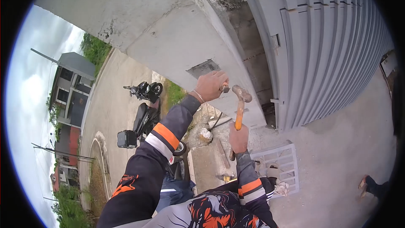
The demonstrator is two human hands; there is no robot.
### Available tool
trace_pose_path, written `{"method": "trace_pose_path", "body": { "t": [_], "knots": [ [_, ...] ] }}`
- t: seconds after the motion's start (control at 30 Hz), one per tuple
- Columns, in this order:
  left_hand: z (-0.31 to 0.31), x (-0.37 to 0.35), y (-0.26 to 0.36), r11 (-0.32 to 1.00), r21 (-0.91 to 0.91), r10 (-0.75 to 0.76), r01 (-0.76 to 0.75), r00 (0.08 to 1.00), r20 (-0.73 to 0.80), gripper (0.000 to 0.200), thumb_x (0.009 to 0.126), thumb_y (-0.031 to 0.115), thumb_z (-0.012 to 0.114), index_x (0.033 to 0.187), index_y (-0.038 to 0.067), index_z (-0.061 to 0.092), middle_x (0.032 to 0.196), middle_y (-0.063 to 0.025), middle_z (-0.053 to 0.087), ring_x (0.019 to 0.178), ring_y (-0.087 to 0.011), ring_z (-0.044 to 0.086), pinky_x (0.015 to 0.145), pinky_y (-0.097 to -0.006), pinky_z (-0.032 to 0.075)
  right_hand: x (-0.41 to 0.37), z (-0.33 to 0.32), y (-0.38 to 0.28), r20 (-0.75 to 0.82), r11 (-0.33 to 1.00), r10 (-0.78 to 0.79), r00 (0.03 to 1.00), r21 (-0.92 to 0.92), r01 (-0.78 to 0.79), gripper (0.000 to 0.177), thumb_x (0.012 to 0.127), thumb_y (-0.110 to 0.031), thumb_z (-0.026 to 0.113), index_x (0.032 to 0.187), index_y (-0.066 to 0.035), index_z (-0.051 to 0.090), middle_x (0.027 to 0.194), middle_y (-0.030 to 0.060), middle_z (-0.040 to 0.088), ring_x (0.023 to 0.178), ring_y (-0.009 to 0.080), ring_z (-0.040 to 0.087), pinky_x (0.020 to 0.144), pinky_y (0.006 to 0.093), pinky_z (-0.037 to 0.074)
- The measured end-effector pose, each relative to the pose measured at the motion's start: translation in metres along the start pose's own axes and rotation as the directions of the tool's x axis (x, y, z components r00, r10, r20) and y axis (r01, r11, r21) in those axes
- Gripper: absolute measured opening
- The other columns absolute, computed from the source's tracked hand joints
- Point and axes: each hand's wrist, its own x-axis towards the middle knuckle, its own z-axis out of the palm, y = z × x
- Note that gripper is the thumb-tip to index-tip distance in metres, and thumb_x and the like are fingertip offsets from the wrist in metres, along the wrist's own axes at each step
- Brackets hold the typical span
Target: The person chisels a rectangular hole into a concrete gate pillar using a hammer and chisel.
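Observation:
My left hand [211, 85], a bracelet at its wrist, is closed around a short tool, probably a chisel [225, 88], whose blunt end sticks out of the fist. Beside that hand is a rough rectangular recess [203, 68] in the grey concrete wall [168, 46]; the tool's other end is hidden. My right hand [239, 138] grips a hammer [239, 116] by its orange handle. The hammer's worn metal head is close to the tool's blunt end, with a small gap between them.
A grey slatted gate [325, 59] stands at the right. Below are a white metal grille [291, 160], a wooden piece [222, 154] and rubble [205, 135]. Motorcycles [145, 90] are parked on the left. Another person's leg and foot [373, 185] show at the lower right.

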Motion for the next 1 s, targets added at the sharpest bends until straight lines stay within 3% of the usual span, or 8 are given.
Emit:
{"method": "trace_pose_path", "body": {
  "t": [0.13, 0.37, 0.47, 0.57, 0.67, 0.8, 0.9, 1.0],
  "knots": [
    [0.027, -0.014, 0.0, 0.992, 0.107, 0.07, -0.065, 0.997, -0.043, 0.01, 0.088, 0.017, 0.066, 0.094, 0.017, 0.058, 0.094, -0.0029, 0.061, 0.092, -0.0281, 0.066, 0.078, -0.044, 0.053, -0.021, -0.042, 0.041, -0.015, 0.979, -0.041, 0.999, 0.198, 0.043, 0.03, 0.101, -0.019, 0.064, 0.075, -0.007, 0.054, 0.058, -0.0043, 0.044, 0.047, 0.0074, 0.044, 0.045, 0.0281, 0.036],
    [0.041, 0.007, 0.012, 0.971, 0.239, 0.03, -0.029, 1.0, -0.001, 0.008, 0.09, 0.02, 0.066, 0.095, 0.016, 0.061, 0.095, -0.0037, 0.062, 0.093, -0.0269, 0.068, 0.073, -0.0439, 0.055, -0.058, -0.088, 0.049, 0.074, 0.859, 0.234, 0.969, 0.451, -0.242, 0.033, 0.102, -0.015, 0.061, 0.075, -0.013, 0.042, 0.057, -0.0058, 0.037, 0.044, 0.0067, 0.039, 0.041, 0.0269, 0.033],
    [0.046, 0.015, 0.013, 0.966, 0.257, -0.001, 0.002, 1.0, -0.005, 0.009, 0.09, 0.02, 0.066, 0.097, 0.016, 0.062, 0.095, -0.0038, 0.063, 0.09, -0.027, 0.068, 0.071, -0.0435, 0.056, -0.067, -0.097, 0.003, 0.02, 0.679, 0.046, 0.999, 0.733, -0.046, 0.037, 0.104, -0.019, 0.057, 0.073, -0.014, 0.038, 0.055, -0.005, 0.034, 0.042, 0.0092, 0.036, 0.041, 0.0303, 0.033],
    [0.052, 0.021, 0.015, 0.957, 0.289, -0.013, 0.012, 1.0, 0.003, 0.01, 0.09, 0.019, 0.066, 0.098, 0.017, 0.062, 0.096, -0.0039, 0.063, 0.087, -0.0274, 0.068, 0.069, -0.0435, 0.056, -0.057, -0.102, -0.049, -0.265, 0.229, -0.184, 0.946, 0.925, 0.304, 0.036, 0.103, -0.019, 0.058, 0.072, -0.01, 0.042, 0.055, -0.0026, 0.038, 0.044, 0.0105, 0.038, 0.044, 0.0304, 0.035],
    [0.052, 0.025, 0.013, 0.953, 0.303, -0.011, 0.003, 1.0, 0.026, 0.011, 0.09, 0.019, 0.066, 0.099, 0.017, 0.062, 0.097, -0.004, 0.063, 0.087, -0.0276, 0.068, 0.069, -0.0434, 0.056, -0.027, -0.054, -0.05, -0.423, 0.092, -0.038, 0.905, 0.901, 0.425, 0.033, 0.103, -0.02, 0.058, 0.074, -0.01, 0.045, 0.054, -0.0015, 0.039, 0.041, 0.0118, 0.036, 0.044, 0.033, 0.038],
    [0.059, 0.014, 0.013, 0.949, 0.316, -0.017, 0.006, 0.999, 0.032, 0.01, 0.091, 0.019, 0.066, 0.1, 0.018, 0.061, 0.099, -0.0035, 0.062, 0.092, -0.0269, 0.067, 0.071, -0.0433, 0.056, -0.009, 0.023, 0.005, 0.26, 0.661, 0.379, 0.888, 0.596, -0.456, 0.028, 0.099, -0.018, 0.057, 0.075, -0.009, 0.047, 0.054, -0.0021, 0.039, 0.037, 0.0126, 0.034, 0.039, 0.0334, 0.037],
    [0.059, 0.011, 0.01, 0.955, 0.298, -0.009, 0.006, 1.0, 0.011, 0.01, 0.091, 0.019, 0.066, 0.1, 0.018, 0.061, 0.1, -0.0035, 0.061, 0.095, -0.0267, 0.066, 0.073, -0.0429, 0.056, -0.029, -0.024, -0.008, 0.244, 0.6, 0.349, 0.905, 0.684, -0.416, 0.028, 0.098, -0.017, 0.057, 0.073, -0.01, 0.047, 0.054, -0.0026, 0.039, 0.037, 0.0116, 0.034, 0.038, 0.0324, 0.034],
    [0.053, 0.014, 0.01, 0.965, 0.261, -0.007, 0.004, 1.0, 0.012, 0.01, 0.091, 0.02, 0.066, 0.099, 0.017, 0.061, 0.1, -0.0039, 0.061, 0.096, -0.0269, 0.066, 0.074, -0.0423, 0.056, -0.041, -0.074, -0.048, -0.07, 0.449, 0.041, 0.997, 0.893, 0.045, 0.033, 0.101, -0.021, 0.055, 0.071, -0.013, 0.043, 0.053, -0.0031, 0.033, 0.039, 0.0103, 0.031, 0.04, 0.0321, 0.034]
  ]
}}
